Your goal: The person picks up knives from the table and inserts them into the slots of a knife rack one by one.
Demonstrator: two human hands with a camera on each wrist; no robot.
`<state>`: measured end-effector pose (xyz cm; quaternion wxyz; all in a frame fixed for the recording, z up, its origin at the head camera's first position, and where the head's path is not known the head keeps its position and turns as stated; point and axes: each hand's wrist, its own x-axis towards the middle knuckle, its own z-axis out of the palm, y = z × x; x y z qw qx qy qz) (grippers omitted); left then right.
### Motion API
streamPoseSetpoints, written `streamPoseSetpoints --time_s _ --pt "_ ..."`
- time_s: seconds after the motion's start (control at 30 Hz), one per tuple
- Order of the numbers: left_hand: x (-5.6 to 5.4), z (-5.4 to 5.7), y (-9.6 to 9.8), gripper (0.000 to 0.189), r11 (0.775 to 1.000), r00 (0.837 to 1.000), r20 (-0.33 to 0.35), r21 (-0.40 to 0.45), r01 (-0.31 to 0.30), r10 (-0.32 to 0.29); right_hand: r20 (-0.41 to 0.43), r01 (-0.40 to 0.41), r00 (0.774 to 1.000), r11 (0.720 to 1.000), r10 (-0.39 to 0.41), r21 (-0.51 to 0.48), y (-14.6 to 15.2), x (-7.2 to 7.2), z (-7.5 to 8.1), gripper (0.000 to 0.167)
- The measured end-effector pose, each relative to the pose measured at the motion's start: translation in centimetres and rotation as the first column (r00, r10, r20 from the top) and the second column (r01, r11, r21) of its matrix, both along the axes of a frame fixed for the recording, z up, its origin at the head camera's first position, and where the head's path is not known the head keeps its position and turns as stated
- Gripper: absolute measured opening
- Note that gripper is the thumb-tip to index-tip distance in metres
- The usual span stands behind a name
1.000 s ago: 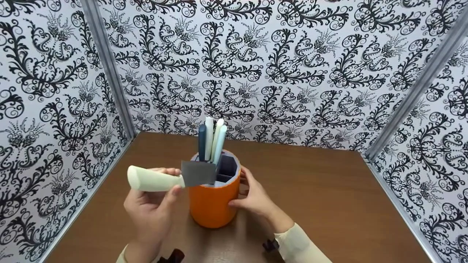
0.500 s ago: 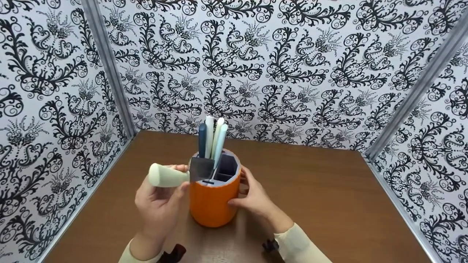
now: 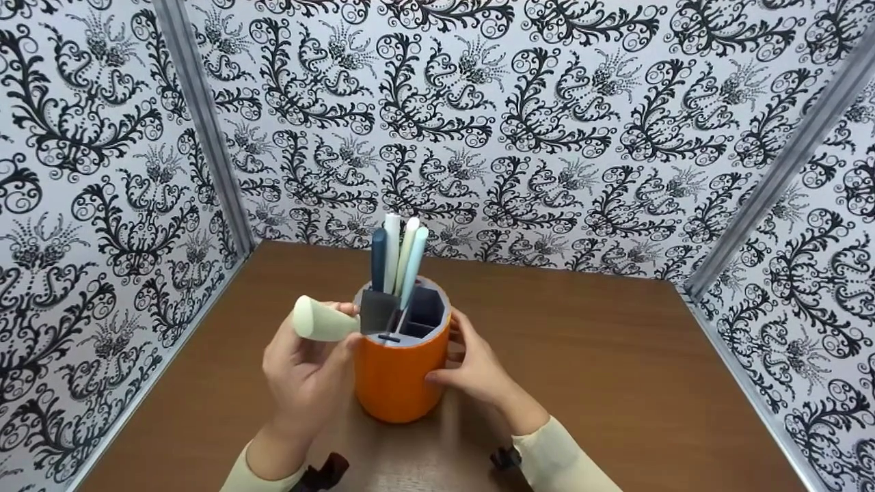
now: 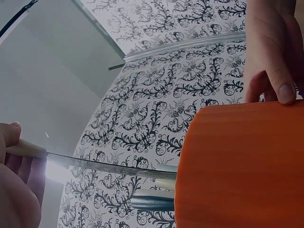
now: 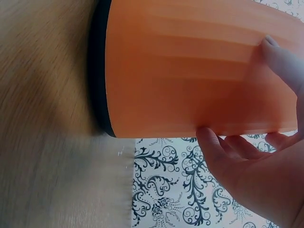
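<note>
My left hand (image 3: 307,369) grips the cream handle of a kitchen knife (image 4: 102,165) above the left side of an orange knife holder (image 3: 400,383). The blade shows foreshortened in the head view and long and thin in the left wrist view, its far end right at the holder's rim. My right hand (image 3: 478,369) steadies the holder's right side, thumb in front and fingers behind, as the right wrist view also shows. Upright in the holder's back left are a dark blue handle (image 3: 378,260) and several pale handles (image 3: 413,263).
The holder stands on a brown wooden table (image 3: 601,355), with a grey divided insert (image 3: 425,311) inside its rim. Patterned black and white walls (image 3: 547,137) with metal corner posts enclose the table at the back and both sides.
My left hand has moved right with the knife, bringing its blade over the holder's left part. The right hand has stayed on the holder, which has not moved.
</note>
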<state>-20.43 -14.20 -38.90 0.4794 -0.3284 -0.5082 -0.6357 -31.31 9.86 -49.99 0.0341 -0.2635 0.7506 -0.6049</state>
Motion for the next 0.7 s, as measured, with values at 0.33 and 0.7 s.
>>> streamPoseSetpoints --time_s 0.33,0.7 --pt "-1.2 1.5 0.1 0.043 0.994 0.995 0.036 0.048 -0.096 0.094 -0.009 0.017 1.0 1.0 -0.017 0.01 0.3 -0.1 0.6 0.111" --pt "-3.2 2.8 0.5 0.032 0.986 0.988 0.111 0.113 -0.119 0.107 0.009 0.025 1.0 1.0 -0.025 0.009 -0.1 0.2 0.2 0.111"
